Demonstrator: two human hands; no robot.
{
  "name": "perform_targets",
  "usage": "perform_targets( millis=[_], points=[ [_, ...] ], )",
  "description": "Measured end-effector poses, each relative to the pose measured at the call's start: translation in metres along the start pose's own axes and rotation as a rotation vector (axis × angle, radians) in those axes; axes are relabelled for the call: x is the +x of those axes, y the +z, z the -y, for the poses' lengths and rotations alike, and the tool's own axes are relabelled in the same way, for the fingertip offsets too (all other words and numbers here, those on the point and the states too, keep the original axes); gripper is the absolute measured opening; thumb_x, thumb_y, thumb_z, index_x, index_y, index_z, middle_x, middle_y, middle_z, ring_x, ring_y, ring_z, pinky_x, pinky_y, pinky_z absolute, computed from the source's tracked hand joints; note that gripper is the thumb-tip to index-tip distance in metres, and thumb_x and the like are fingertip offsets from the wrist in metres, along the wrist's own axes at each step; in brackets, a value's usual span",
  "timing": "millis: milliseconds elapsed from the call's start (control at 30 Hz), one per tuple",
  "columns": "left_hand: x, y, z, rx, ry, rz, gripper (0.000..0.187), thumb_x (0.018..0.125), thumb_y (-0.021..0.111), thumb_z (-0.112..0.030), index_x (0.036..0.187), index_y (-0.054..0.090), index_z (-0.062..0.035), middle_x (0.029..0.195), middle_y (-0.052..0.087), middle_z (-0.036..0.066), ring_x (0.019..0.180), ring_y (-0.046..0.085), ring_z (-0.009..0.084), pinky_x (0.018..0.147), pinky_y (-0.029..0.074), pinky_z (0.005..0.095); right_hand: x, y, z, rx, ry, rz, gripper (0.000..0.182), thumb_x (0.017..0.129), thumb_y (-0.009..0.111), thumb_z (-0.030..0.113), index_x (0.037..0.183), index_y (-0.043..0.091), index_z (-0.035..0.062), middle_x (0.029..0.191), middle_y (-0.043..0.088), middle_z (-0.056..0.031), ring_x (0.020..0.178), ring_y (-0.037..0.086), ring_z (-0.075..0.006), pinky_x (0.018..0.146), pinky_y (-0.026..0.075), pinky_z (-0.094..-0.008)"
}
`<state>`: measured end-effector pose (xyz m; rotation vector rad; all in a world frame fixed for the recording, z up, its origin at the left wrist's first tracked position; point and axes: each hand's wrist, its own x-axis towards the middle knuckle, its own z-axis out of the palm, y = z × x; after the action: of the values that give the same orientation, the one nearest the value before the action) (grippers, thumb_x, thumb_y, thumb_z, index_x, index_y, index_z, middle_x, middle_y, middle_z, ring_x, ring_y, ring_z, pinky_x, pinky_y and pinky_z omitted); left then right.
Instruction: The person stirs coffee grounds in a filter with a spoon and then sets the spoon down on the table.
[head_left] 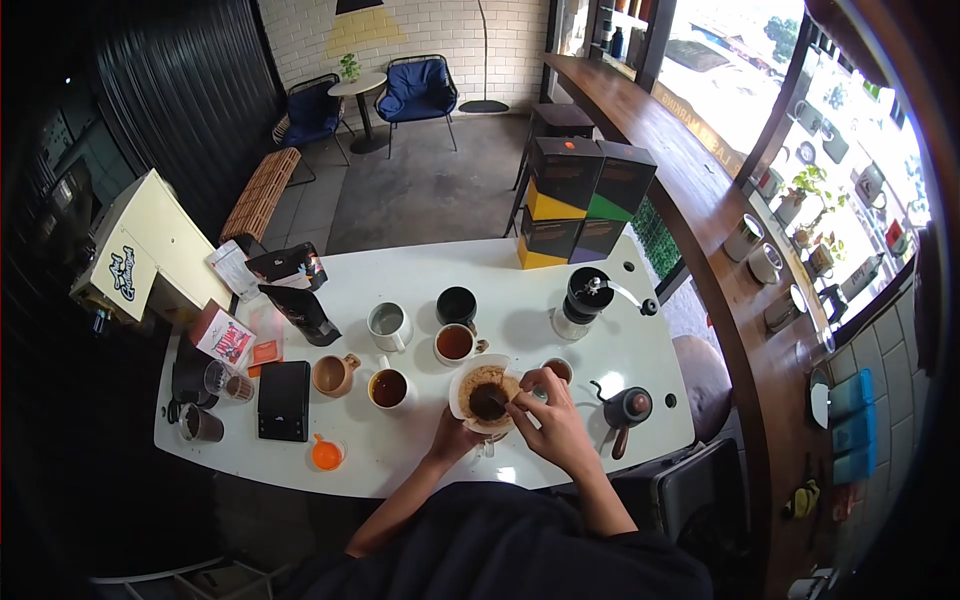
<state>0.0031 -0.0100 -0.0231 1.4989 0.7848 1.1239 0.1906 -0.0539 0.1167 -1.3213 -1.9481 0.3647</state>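
In front of me a coffee dripper lined with a paper filter (459, 388) holds wet dark grounds (488, 402). My left hand (457, 437) is closed around the dripper's lower left side. Over its right rim, my right hand (550, 418) has its fingers pinched together. What those fingertips hold, if anything, is too small to make out. Just behind that hand stands a cup of brown liquid (560, 370), partly covered. A gooseneck kettle (628, 406) is to the right. Mugs of dark liquid, one white (390, 390) and another white mug (456, 344), stand left and behind.
A hand grinder (585, 297) and stacked black boxes (570, 200) stand at the back right. Leftward are a brown mug (335, 375), a black scale (284, 400), an orange-lidded item (327, 454) and coffee bags (300, 312). A wooden counter (700, 200) runs along the right.
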Motion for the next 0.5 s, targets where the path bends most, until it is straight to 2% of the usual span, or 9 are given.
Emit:
perform_targets(
  millis=[67,300,367,500],
  points=[
    [-0.0001,-0.0001,-0.0012,0.017,-0.012,0.000,0.064,0.076,0.091,-0.013,0.132,0.061,-0.0042,0.124,0.071,0.009,0.116,0.069,0.0234,0.100,0.055,0.0374,-0.0007,0.0026,-0.0032,-0.025,-0.009,-0.083,0.015,0.087,0.077,0.015,0.098,0.074,0.0048,0.110,0.058,-0.0110,0.105,0.057,-0.0287,0.092,0.044,-0.0422],
    [-0.0016,0.0001,0.0013,0.036,-0.024,0.000,0.064,0.076,0.091,-0.013,0.132,0.061,-0.0043,0.125,0.071,0.010,0.116,0.069,0.0229,0.101,0.055,0.0377,0.0006,-0.0026,0.0015,-0.015,-0.039,-0.066,0.014,0.087,0.077,0.015,0.097,0.074,0.0056,0.110,0.058,-0.0113,0.106,0.057,-0.0295,0.093,0.043,-0.0441],
    [-0.0026,-0.0002,0.0018,0.048,-0.027,0.003,0.063,0.076,0.090,-0.013,0.132,0.061,-0.0043,0.125,0.071,0.010,0.116,0.068,0.0226,0.101,0.055,0.0377,0.0026,-0.0016,0.0017,-0.100,-0.039,-0.131,0.012,0.087,0.077,0.015,0.094,0.074,0.0058,0.110,0.058,-0.0112,0.108,0.057,-0.0295,0.092,0.043,-0.0443],
    [-0.0020,0.0017,-0.0027,-0.013,-0.044,-0.021,0.063,0.077,0.090,-0.013,0.133,0.061,-0.0045,0.125,0.071,0.009,0.117,0.068,0.0222,0.101,0.055,0.0375,0.0047,-0.0024,0.0003,-0.046,-0.049,-0.032,0.011,0.087,0.077,0.015,0.092,0.074,0.0061,0.111,0.058,-0.0110,0.108,0.056,-0.0297,0.092,0.042,-0.0448]
  ],
)
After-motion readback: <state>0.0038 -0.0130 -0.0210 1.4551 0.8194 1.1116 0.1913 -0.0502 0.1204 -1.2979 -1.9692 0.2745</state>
